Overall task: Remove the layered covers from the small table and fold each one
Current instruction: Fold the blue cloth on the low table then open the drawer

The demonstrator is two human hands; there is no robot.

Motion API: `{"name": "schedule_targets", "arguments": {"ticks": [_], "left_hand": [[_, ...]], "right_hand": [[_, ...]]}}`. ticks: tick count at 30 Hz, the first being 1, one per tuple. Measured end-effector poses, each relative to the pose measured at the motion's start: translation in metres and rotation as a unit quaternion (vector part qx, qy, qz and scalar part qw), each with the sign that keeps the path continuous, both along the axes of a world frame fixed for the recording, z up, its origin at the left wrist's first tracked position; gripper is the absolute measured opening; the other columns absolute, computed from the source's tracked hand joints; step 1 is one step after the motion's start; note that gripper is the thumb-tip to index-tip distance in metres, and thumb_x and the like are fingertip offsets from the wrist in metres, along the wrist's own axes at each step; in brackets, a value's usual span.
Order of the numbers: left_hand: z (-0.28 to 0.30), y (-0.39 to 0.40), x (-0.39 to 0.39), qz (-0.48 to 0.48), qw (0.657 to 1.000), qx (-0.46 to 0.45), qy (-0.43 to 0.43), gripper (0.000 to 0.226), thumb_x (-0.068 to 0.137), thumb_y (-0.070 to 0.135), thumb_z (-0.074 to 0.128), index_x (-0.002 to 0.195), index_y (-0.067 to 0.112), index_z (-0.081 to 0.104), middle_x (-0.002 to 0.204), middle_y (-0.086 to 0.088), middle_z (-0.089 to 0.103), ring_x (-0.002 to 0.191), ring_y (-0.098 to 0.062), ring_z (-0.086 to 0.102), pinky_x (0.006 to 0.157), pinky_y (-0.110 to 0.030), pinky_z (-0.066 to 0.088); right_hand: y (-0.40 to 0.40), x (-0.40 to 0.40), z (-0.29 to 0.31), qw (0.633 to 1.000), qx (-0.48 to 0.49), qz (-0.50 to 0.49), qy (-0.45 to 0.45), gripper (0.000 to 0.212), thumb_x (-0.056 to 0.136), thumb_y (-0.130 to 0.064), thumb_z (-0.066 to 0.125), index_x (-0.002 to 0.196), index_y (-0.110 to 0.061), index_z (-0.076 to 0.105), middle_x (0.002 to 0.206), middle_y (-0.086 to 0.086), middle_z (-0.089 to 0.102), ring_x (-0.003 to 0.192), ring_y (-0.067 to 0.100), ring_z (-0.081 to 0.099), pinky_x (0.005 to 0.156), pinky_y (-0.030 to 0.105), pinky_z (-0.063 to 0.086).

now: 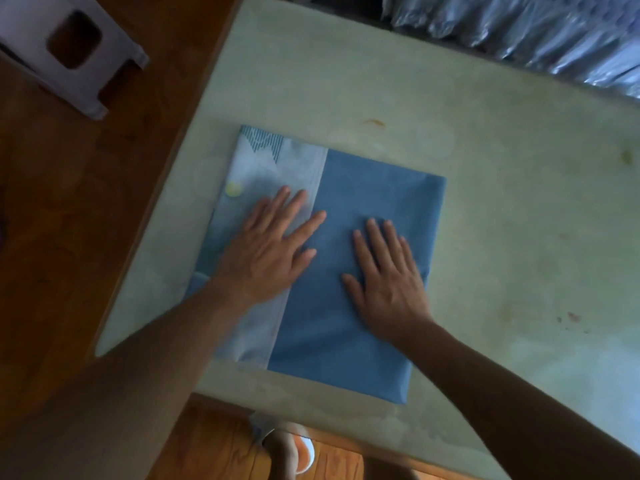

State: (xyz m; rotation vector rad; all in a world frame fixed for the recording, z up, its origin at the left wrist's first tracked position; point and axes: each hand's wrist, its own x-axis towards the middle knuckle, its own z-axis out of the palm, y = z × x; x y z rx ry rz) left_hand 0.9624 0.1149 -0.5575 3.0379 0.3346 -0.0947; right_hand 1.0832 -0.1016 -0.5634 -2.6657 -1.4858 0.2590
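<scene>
A folded cover (374, 188) lies flat on the small table (485, 168). Its right part is plain blue, and its left strip (263, 168) is pale with a teal striped pattern and a yellow dot. My left hand (273, 247) rests flat, fingers spread, across the seam between the pale strip and the blue part. My right hand (388, 278) presses flat on the blue part, fingers apart. Neither hand grips the cloth. The table surface around the fold is pale greenish and stained.
A grey plastic stool (69, 50) stands on the wooden floor (69, 220) at the upper left. Crinkled shiny plastic sheeting (536, 29) lies along the table's far right edge. Below the near table edge, a foot and something white show on the floor.
</scene>
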Motion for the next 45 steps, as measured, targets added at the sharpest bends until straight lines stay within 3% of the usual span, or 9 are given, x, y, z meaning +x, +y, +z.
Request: {"name": "schedule_targets", "arguments": {"ticks": [13,18,28,31,34,37,39,42,45], "left_hand": [[0.0,0.053,-0.06,0.106,0.99,0.027,0.092,0.067,0.104,0.055,0.02,0.16,0.018,0.027,0.168,-0.016,0.014,0.155,-0.036,0.015,0.123,-0.053,0.019],[0.027,-0.005,-0.048,0.182,0.981,0.054,0.024,0.063,0.105,0.046,0.028,0.16,0.015,0.028,0.167,-0.019,0.015,0.155,-0.041,0.01,0.124,-0.057,0.011],[0.006,-0.101,-0.075,0.154,0.986,-0.036,0.047,0.064,0.102,0.051,0.038,0.159,0.024,0.03,0.168,-0.014,0.016,0.155,-0.038,0.014,0.12,-0.058,0.025],[0.025,-0.13,-0.071,0.265,0.963,-0.036,0.015,0.06,0.1,0.042,0.048,0.154,0.018,0.042,0.158,-0.02,0.035,0.146,-0.041,0.032,0.115,-0.055,0.033],[0.046,-0.198,-0.07,0.525,0.816,-0.224,-0.085,0.026,0.094,0.022,0.065,0.117,0.012,0.06,0.116,-0.013,0.059,0.111,-0.034,0.057,0.095,-0.049,0.049],[0.065,-0.241,-0.043,0.741,0.361,-0.557,-0.101,0.017,0.089,0.022,0.071,0.088,0.01,0.059,0.085,-0.011,0.065,0.075,-0.027,0.065,0.068,-0.037,0.051],[0.071,-0.252,-0.025,0.761,0.16,-0.623,-0.081,0.022,0.097,0.024,0.065,0.093,0.003,0.063,0.089,-0.017,0.068,0.079,-0.027,0.063,0.073,-0.035,0.052],[0.074,-0.26,-0.008,0.79,0.108,-0.594,-0.103,0.026,0.097,0.032,0.067,0.099,0.006,0.067,0.096,-0.014,0.07,0.087,-0.024,0.065,0.088,-0.037,0.054],[0.072,-0.269,-0.001,0.791,0.093,-0.586,-0.149,0.033,0.093,0.037,0.072,0.111,0.01,0.069,0.094,-0.007,0.073,0.083,-0.018,0.068,0.072,-0.028,0.052]], "right_hand": [[-0.046,0.046,0.004,0.998,-0.047,-0.041,0.028,0.07,0.1,-0.062,0.023,0.159,-0.023,0.025,0.167,0.007,0.014,0.155,0.027,0.007,0.123,0.054,0.012],[-0.004,0.067,0.017,0.997,0.067,-0.025,0.004,0.061,0.102,-0.049,0.038,0.153,-0.014,0.039,0.161,0.015,0.03,0.152,0.036,0.018,0.123,0.054,0.012],[0.022,0.131,-0.005,0.998,-0.028,0.05,-0.001,0.067,0.102,-0.058,0.022,0.159,-0.022,0.024,0.166,0.009,0.019,0.153,0.035,0.013,0.124,0.05,0.009],[0.027,0.134,0.003,0.999,-0.014,-0.033,0.024,0.068,0.101,-0.056,0.033,0.158,-0.021,0.024,0.165,0.012,0.019,0.152,0.036,0.013,0.123,0.05,0.01],[0.026,0.138,0.022,0.944,0.116,-0.282,0.127,0.065,0.095,-0.034,0.054,0.152,-0.01,0.034,0.157,0.019,0.027,0.141,0.04,0.027,0.117,0.045,0.022],[0.023,0.137,0.043,0.824,0.178,-0.471,0.259,0.063,0.09,-0.022,0.058,0.148,-0.009,0.036,0.146,0.015,0.036,0.129,0.033,0.044,0.11,0.038,0.037],[0.023,0.139,0.048,0.782,0.169,-0.501,0.33,0.071,0.087,-0.028,0.065,0.149,-0.013,0.034,0.143,0.01,0.041,0.123,0.026,0.05,0.104,0.037,0.046],[0.028,0.152,0.052,0.709,0.166,-0.512,0.456,0.067,0.08,-0.033,0.076,0.137,-0.013,0.048,0.123,0.007,0.058,0.105,0.022,0.062,0.082,0.037,0.057],[0.035,0.163,0.062,0.663,0.144,-0.48,0.556,0.015,0.088,-0.015,0.074,0.098,-0.012,0.064,0.095,0.002,0.065,0.081,0.015,0.061,0.065,0.029,0.05]]}}
